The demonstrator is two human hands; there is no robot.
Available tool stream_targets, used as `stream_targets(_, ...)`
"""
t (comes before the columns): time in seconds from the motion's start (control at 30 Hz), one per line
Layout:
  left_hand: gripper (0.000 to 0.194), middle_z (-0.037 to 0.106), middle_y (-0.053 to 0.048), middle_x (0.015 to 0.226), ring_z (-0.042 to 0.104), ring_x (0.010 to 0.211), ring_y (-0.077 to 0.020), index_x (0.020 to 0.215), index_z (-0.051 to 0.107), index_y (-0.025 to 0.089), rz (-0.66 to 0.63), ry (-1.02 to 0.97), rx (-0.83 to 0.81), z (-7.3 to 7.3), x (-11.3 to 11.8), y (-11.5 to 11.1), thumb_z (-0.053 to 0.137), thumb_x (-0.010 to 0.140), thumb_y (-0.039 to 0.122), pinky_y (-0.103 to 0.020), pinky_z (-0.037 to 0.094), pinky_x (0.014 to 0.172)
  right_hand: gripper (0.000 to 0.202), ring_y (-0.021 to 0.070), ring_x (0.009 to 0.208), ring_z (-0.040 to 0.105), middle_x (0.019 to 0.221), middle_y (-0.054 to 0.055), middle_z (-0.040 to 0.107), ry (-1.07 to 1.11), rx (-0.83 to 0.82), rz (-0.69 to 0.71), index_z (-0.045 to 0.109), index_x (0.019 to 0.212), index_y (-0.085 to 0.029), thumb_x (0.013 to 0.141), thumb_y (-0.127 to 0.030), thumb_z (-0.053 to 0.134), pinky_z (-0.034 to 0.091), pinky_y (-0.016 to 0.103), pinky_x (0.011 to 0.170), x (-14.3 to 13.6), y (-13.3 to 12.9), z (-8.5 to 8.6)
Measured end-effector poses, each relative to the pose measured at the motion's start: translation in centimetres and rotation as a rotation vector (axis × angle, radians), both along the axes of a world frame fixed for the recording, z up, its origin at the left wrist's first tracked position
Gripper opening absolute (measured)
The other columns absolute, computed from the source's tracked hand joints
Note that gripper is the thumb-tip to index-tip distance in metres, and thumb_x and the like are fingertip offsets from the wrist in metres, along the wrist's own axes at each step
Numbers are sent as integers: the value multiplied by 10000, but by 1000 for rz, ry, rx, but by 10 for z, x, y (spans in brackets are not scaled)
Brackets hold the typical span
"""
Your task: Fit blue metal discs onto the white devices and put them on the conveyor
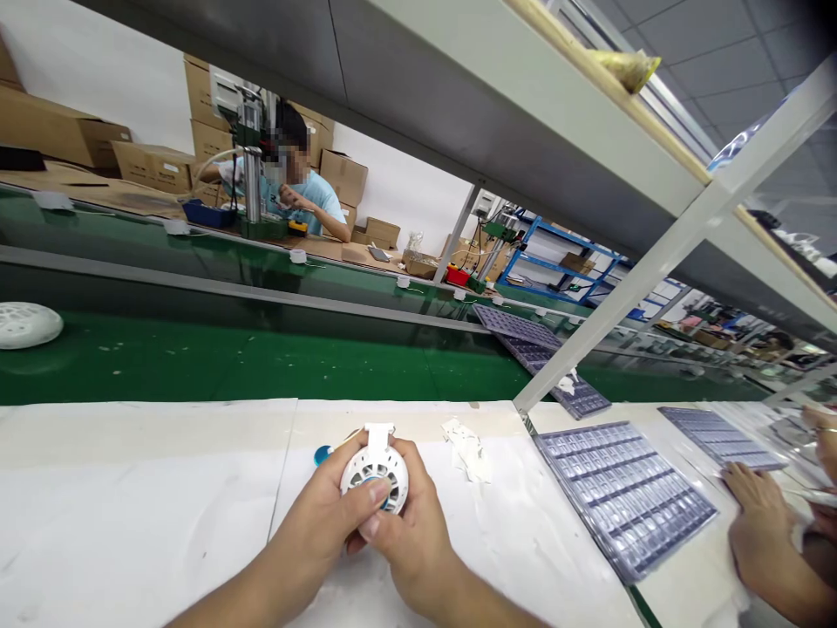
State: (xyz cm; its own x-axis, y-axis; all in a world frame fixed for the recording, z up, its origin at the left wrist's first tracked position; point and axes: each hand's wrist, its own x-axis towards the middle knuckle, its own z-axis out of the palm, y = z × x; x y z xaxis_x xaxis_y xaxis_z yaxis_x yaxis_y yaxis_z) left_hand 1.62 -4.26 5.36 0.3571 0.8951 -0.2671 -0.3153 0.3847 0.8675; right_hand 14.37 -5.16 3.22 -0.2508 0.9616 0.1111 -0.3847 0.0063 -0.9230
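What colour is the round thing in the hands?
White, with a bit of blue; the head view shows the round part.

You hold a round white plastic part (375,472) with slotted openings, a blue centre and a flat tab at 12 o'clock. It faces up, above the white bench, between both hands.
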Motion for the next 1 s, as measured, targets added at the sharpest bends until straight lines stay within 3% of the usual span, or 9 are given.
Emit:
stream_targets(0.1,719,609,24,761,571,682,-188,1355,447,267,12,-48,-35,1,1,3,767,740,457,-270,434,581,665,164,731,606,894,8,622,-30,4,43,483,1289,-264,756,-496,804,529,304,663,3,3,-1)
stream_targets(0.2,411,562,42,663,500,543,-136,1125,582,252,27,-125,2,2,3,10,708,809,483,-228,388,472,630,173,654,624,818,7,629,-135,64,73,491,1321,-244,821,-561,708,540,330,643,12,11,-6)
stream_targets(0.3,307,594,12,617,477,472,-114,945,594,202,142,-168,-37,-3,1,25,591,896,506,-221,413,453,499,197,731,654,864,41,657,-298,142,-157,562,1236,-214,885,-565,612,542,354,720,23,25,-16)
stream_targets(0.4,319,674,-75,719,611,589,-170,997,595,153,276,-189,-96,-11,-6,43,501,952,455,-292,540,588,349,203,852,652,960,70,664,-419,109,-376,607,1107,-193,916,-483,577,529,341,777,34,38,-25)
stream_targets(0.57,355,680,-193,1109,690,764,-204,1175,541,110,381,-169,-82,-16,-16,59,448,979,391,-359,587,719,243,179,768,639,857,40,656,-503,38,-430,615,1024,-178,912,-382,544,524,324,740,40,49,-30)
stream_targets(0.67,349,660,-208,1175,664,719,-174,1178,506,120,402,-121,-52,-16,-18,59,455,969,396,-327,568,667,200,186,796,632,880,43,665,-546,47,-410,637,1004,-181,890,-329,563,516,325,752,40,49,-30)
stream_targets(0.8,337,659,-129,1161,631,773,-187,1138,547,186,440,32,78,-17,-17,56,501,932,448,-304,526,649,217,216,952,619,1018,50,671,-668,96,-342,662,1033,-207,822,-211,610,503,356,856,39,44,-24)
stream_targets(0.9,317,669,-75,1130,611,991,-253,1045,628,234,430,218,199,-19,-17,53,580,880,500,-330,498,820,373,251,1147,568,1209,64,623,-873,225,-182,629,1172,-234,806,-164,621,457,418,1001,42,38,-14)
stream_targets(1.0,313,680,-61,1155,550,1170,-322,1002,700,265,349,373,285,-24,-15,51,679,807,509,-393,399,1022,628,315,1357,427,1440,86,495,-1004,340,16,516,1375,-288,787,-249,730,376,498,1104,46,33,-10)
